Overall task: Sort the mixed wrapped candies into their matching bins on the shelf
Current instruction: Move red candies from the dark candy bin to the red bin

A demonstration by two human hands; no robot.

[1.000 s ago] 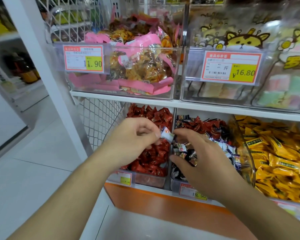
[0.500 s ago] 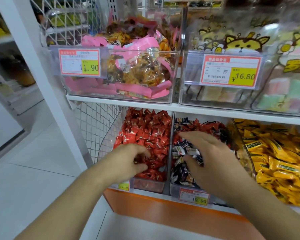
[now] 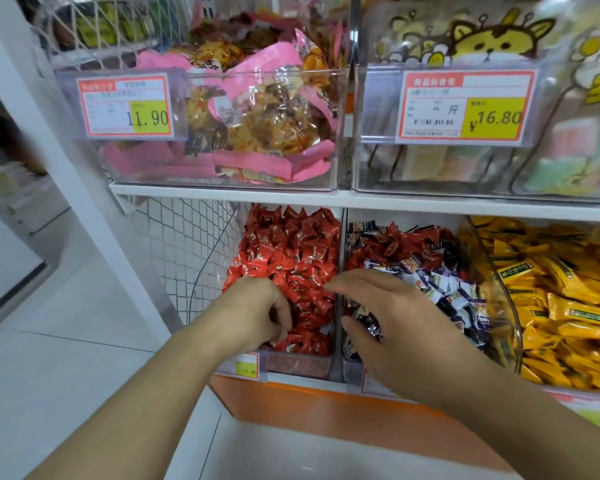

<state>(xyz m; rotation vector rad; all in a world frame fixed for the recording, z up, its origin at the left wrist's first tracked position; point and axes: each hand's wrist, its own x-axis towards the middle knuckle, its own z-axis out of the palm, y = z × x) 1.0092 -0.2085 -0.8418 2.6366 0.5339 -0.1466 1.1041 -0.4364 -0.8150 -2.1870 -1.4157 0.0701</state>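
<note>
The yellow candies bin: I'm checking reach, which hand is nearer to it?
Right. The right hand is over the mixed bin next to the yellow candies bin; the left hand is farther away, in the red candies bin.

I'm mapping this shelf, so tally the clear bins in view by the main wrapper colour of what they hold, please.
Pink-wrapped snacks: 1 bin
Pastel sweets: 1 bin
Red candies: 1 bin
Mixed red and dark blue-and-white candies: 1 bin
Yellow candies: 1 bin
Total: 5 bins
</note>
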